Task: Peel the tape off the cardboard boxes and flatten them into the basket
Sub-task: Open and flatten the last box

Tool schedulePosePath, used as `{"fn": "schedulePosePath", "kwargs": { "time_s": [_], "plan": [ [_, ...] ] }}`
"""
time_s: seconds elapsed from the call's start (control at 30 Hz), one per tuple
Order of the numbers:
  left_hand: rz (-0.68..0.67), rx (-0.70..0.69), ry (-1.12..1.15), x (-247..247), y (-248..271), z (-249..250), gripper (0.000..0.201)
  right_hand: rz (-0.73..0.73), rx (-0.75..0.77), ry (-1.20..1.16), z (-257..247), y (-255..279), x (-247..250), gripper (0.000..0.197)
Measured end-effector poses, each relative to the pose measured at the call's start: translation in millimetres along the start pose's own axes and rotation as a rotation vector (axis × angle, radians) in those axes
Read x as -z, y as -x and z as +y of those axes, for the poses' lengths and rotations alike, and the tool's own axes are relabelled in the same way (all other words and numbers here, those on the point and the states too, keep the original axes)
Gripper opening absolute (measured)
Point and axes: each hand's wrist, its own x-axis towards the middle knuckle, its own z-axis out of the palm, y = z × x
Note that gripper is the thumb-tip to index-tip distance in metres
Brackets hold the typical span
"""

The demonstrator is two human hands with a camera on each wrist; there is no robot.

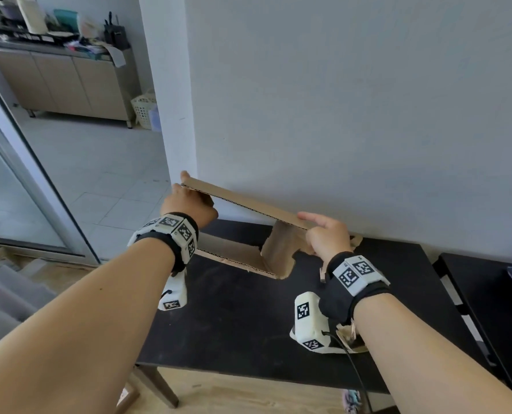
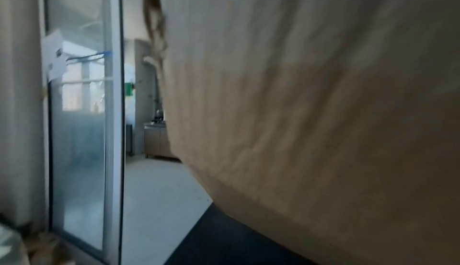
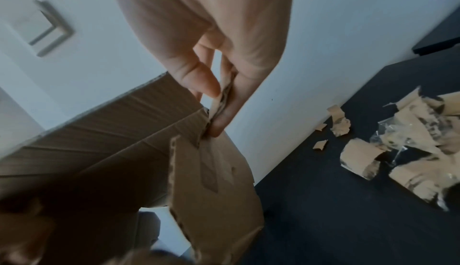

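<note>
Both hands grip the cardboard box (image 1: pixel 245 207) above the desk (image 1: pixel 248 324): left hand (image 1: pixel 189 204) at nine o'clock, right hand (image 1: pixel 327 234) at three.

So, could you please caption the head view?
Both hands, left hand and right hand, hold an opened cardboard box above the black table.

- Support surface: a black table (image 1: pixel 248 318), standing against a pale wall, with a wooden leg visible under its near left corner.
- Along the wall side, right of centre: torn scraps of brown tape (image 3: pixel 339 123), small and scattered, lying directly on the tabletop.
- Just beside these: a loose heap of larger peeled tape strips (image 3: pixel 408 151), crumpled, brown with clear shiny film among them.
- Near edge, right: further cardboard-coloured scraps (image 1: pixel 350 339), partly hidden by the forearm.
- Whether the held cardboard touches the tabletop cannot be determined.
</note>
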Motion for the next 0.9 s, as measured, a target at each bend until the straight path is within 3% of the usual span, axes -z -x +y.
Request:
{"fn": "schedulePosePath", "kwargs": {
  "time_s": [0.03,0.1,0.17,0.23,0.3,0.37,0.43,0.53,0.63,0.7,0.77,0.83,0.9],
  "plan": [
    [-0.085,-0.016,0.038,2,-1,-2,0.073,-0.004,-0.027,0.012,0,0,2,0.06],
    [-0.329,-0.02,0.159,12,2,-8,0.097,-0.012,-0.091,0.024,1,-3,9,0.064],
    [-0.525,-0.041,0.115,22,5,-19,0.107,-0.048,-0.152,0.053,6,-6,17,0.069],
    [-0.692,-0.039,-0.042,28,15,-29,0.099,-0.101,-0.213,0.106,11,-6,21,0.067],
    [-0.773,-0.044,-0.238,25,26,-34,0.084,-0.176,-0.314,0.111,18,-4,16,0.055],
    [-0.756,-0.061,-0.307,14,36,-33,0.074,-0.255,-0.361,0.228,28,1,7,0.048],
    [-0.723,-0.067,-0.276,2,41,-29,0.069,-0.262,-0.289,0.38,40,2,1,0.046],
    [-0.656,-0.016,-0.032,-16,35,-31,0.066,-0.232,-0.254,0.426,48,2,-4,0.052],
    [-0.617,0.053,0.259,-25,31,-31,0.059,-0.287,-0.268,0.439,49,-4,-5,0.088],
    [-0.603,0.057,0.298,-29,30,-31,0.046,-0.448,-0.283,0.536,47,-5,-7,0.118],
    [-0.626,0.044,0.296,-32,28,-31,0.037,-0.601,-0.262,0.782,44,1,-11,0.133],
    [-0.6,0.08,0.37,-35,26,-32,0.048,-0.589,-0.134,1.08,45,11,-18,0.137],
    [-0.584,0.096,0.423,-38,22,-32,0.052,-0.448,0.09,1.232,52,16,-25,0.129]
  ]
}}
